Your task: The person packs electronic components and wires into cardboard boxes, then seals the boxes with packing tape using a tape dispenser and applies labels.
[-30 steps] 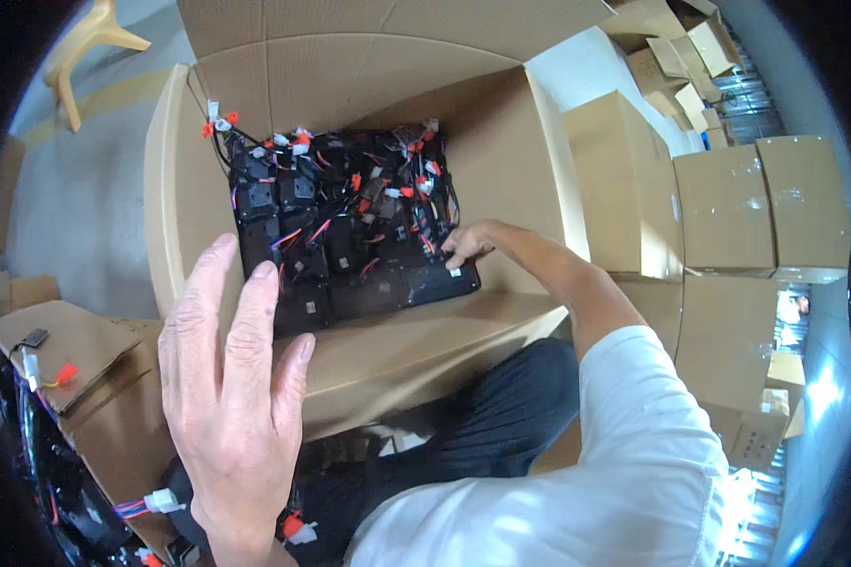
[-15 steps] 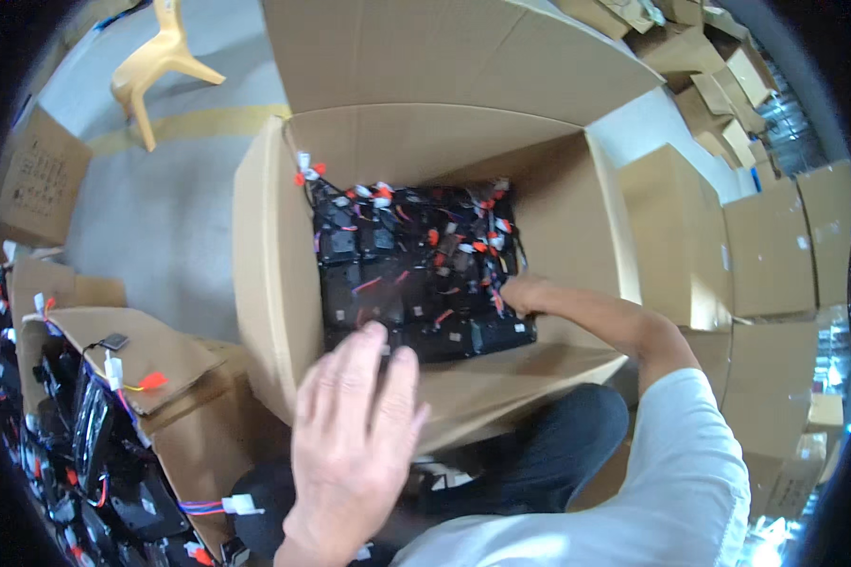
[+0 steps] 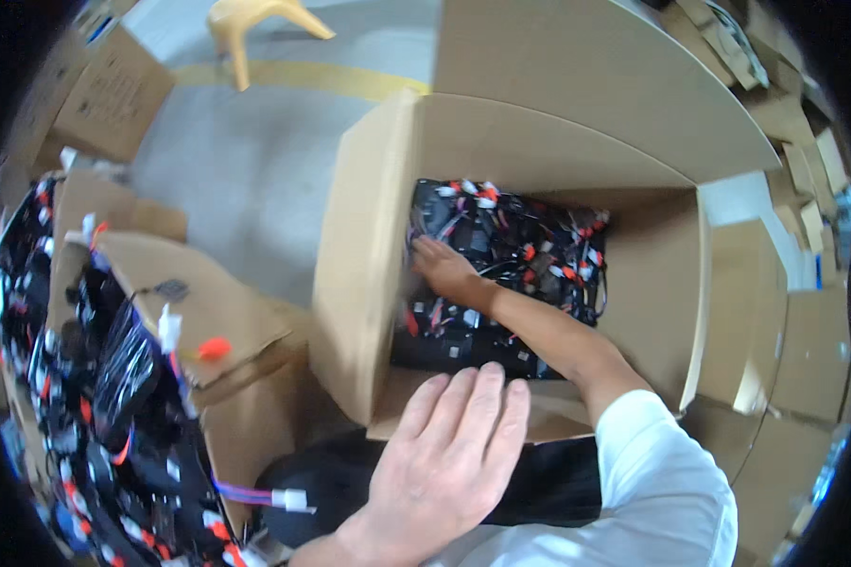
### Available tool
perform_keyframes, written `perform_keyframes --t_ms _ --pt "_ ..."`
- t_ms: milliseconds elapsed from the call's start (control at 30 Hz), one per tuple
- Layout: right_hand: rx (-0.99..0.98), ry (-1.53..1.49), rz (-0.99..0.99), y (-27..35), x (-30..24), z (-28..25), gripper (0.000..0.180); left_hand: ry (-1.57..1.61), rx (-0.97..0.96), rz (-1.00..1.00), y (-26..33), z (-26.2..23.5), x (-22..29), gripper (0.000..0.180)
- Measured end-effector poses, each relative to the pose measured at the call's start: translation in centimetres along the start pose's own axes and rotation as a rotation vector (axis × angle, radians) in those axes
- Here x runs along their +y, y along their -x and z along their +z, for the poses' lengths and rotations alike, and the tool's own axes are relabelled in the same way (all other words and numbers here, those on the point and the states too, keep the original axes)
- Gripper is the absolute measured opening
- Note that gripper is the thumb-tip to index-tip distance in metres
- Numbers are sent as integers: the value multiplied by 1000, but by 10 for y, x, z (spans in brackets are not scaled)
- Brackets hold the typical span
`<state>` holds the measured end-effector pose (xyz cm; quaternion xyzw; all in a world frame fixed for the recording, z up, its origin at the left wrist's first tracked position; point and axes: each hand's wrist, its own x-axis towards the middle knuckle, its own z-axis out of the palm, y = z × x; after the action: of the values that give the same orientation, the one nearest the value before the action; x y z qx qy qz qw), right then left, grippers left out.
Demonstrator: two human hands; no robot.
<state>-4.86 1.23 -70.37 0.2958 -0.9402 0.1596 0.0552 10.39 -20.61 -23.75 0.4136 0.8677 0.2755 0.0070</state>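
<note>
My left hand (image 3: 449,454) hovers over the near edge of a tall cardboard box (image 3: 364,255), back of the hand up, fingers stretched out and nothing in them. Inside the box my right hand (image 3: 444,272) lies palm down on the left part of the contents, close to the left wall. Its fingers are extended and nothing shows in them; the fingertips are slightly blurred. Under it are rows of flat black plastic-cased units (image 3: 454,342) with thin wires and small white and red connectors (image 3: 482,194).
At left, a second open carton (image 3: 199,274) overflows with similar black wired units (image 3: 151,444); a white connector (image 3: 293,499) hangs off its side on coloured wires. A yellow plastic chair (image 3: 246,28) stands on the floor beyond. More cartons (image 3: 742,312) are stacked at right.
My right hand has moved from the right side of the box across to its left side. The view has turned left, so the box appears further right. My left hand stays outstretched.
</note>
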Motion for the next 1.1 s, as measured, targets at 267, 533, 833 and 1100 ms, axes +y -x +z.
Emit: perform_keyframes --t_ms 267,533,833,1100 --pt "-576 63 196 -5 -57 -140 43 -207 192 60 26 27 20 41" --pt "261 -392 35 18 -260 -349 36 -21 565 152 133 -72 111 44" --pt "16 -418 -278 80 -415 -432 34 -805 767 -854 490 -291 55 44" --pt "-69 -332 -393 66 -497 -437 31 -879 537 -1346 619 -467 -94 48"
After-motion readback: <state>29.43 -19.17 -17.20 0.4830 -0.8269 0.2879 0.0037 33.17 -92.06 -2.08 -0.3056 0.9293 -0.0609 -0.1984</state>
